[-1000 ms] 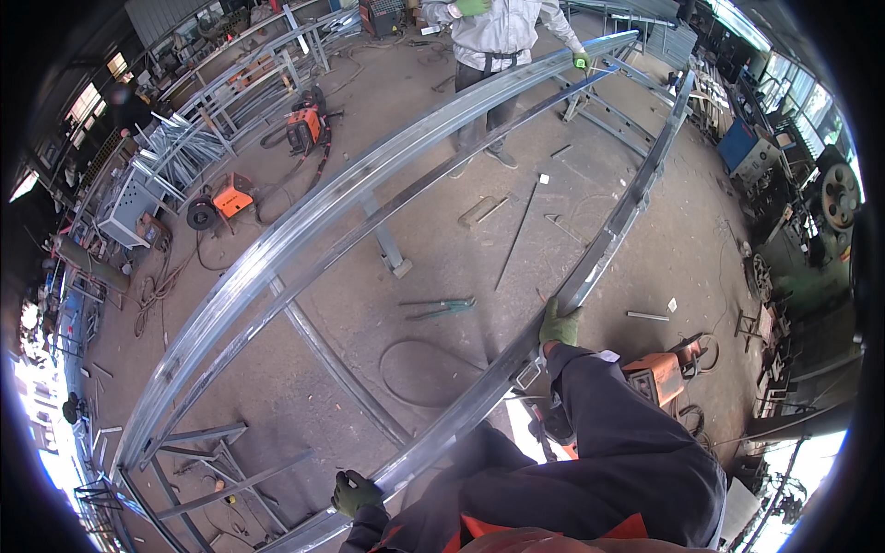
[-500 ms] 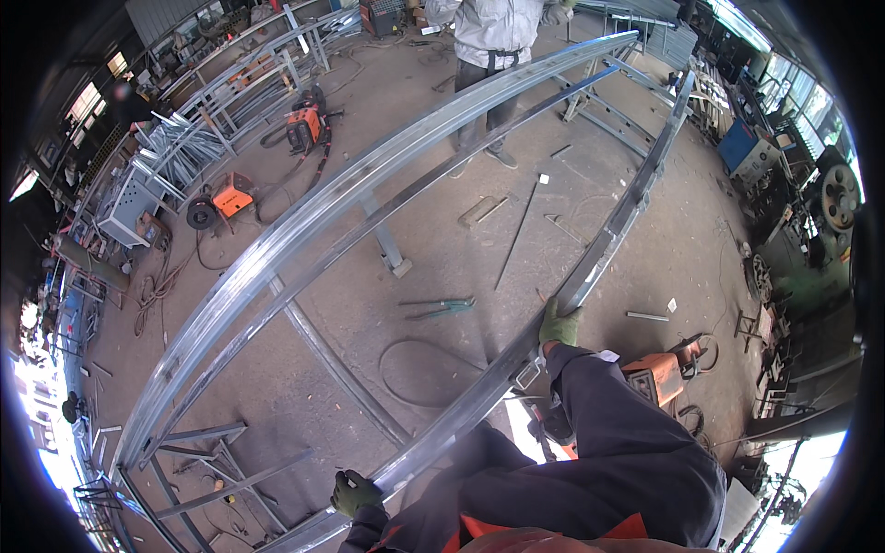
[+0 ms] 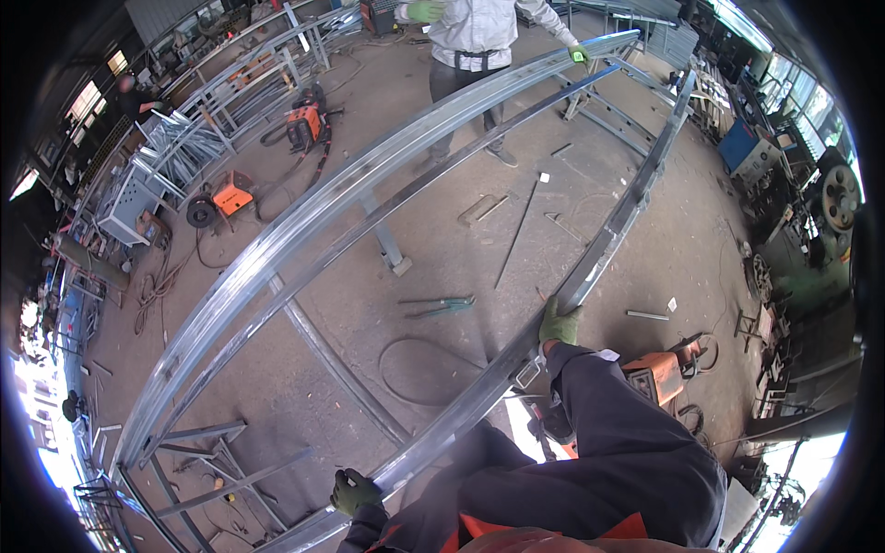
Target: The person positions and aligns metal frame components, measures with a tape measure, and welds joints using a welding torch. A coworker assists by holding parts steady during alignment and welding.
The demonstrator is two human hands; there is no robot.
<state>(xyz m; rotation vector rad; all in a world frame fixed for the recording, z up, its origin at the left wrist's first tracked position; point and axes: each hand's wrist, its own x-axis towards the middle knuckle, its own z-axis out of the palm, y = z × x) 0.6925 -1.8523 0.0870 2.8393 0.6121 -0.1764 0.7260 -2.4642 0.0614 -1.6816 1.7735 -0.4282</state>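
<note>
A long metal beam (image 3: 498, 382) runs diagonally in front of me, forming the near side of a large steel frame. My left hand (image 3: 357, 493), in a green glove, is curled over its lower-left part. Farther up the same beam, my right hand (image 3: 559, 324), also gloved in green, has its fingers wrapped round it. A small metal loop (image 3: 528, 373) sticks out beside the beam near my right hand. Opposite, a shiny curved rail (image 3: 304, 212) forms the frame's far side, with a thinner bar (image 3: 369, 224) alongside it. A cross tube (image 3: 336, 355) joins the two sides.
A co-worker (image 3: 475, 37) stands beyond the far rail, one gloved hand on it. Green-handled long pliers (image 3: 447, 306), a thin rod (image 3: 516, 235) and a cable loop (image 3: 392, 369) lie on the floor inside the frame. Orange machines (image 3: 232, 194) stand left, another (image 3: 654, 378) right.
The co-worker has shifted to the left, put one gloved hand on the far rail and raised the other. My hands and the frame look unmoved.
</note>
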